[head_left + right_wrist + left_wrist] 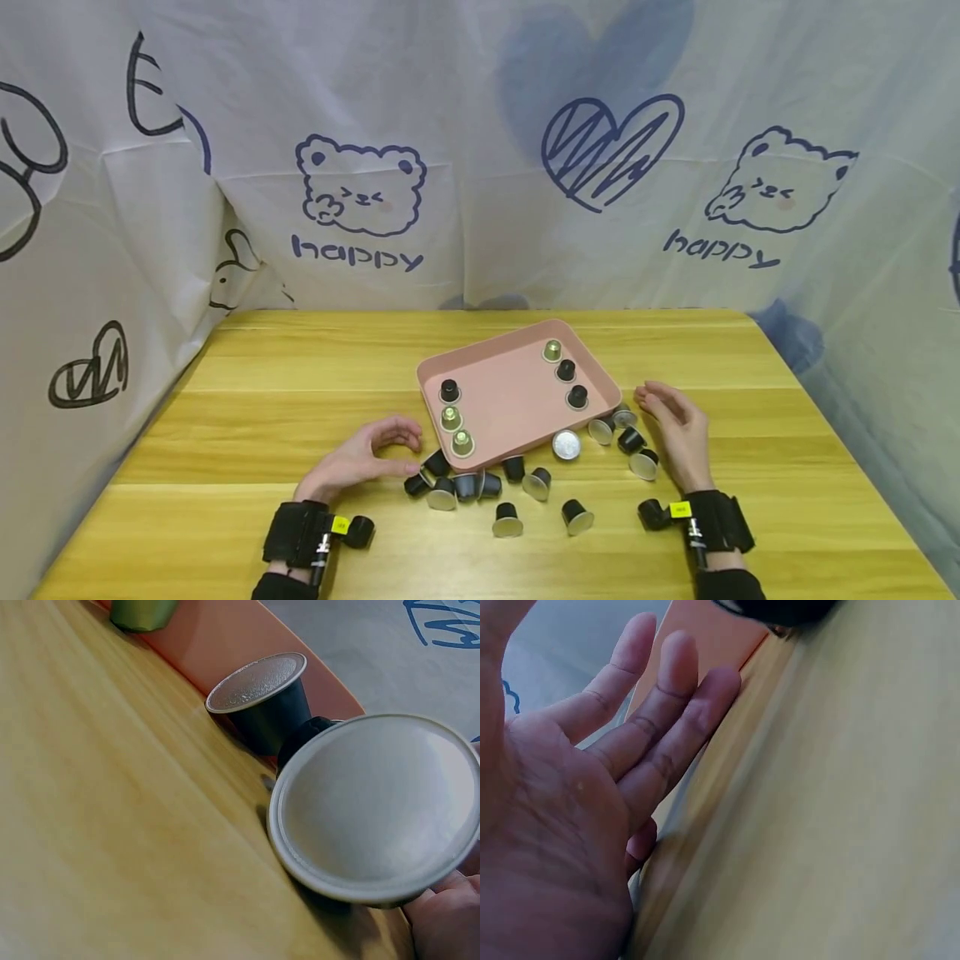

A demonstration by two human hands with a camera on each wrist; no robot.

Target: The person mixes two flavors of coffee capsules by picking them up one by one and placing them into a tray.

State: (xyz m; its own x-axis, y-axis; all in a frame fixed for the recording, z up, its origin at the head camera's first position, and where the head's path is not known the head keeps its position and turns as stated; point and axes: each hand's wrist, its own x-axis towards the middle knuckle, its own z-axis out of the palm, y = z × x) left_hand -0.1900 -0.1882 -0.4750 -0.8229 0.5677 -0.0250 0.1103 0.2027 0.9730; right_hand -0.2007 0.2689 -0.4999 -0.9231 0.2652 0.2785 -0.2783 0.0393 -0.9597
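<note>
Head view: left hand (pixel 360 457) unladen, fingers loosely bent; black capsule (pixel 437 463) near at three o'clock. Right hand (pixel 682 433) (likewise unladen, relaxed): second capsule (pixel 631 440) near at nine.

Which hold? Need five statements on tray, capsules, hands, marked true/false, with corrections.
1. Six black or gold cup-shaped capsules stand in the pink rectangular tray. True.
2. Black ones outnumber gold ones in the tray. False: three of each.
3. One loose silver-lidded capsule by the tray's near edge sits lid up. True.
4. The left hand grips a gold capsule. False: its fingers hold nothing.
5. The right hand is inside the tray. False: it's right of the tray.
</note>
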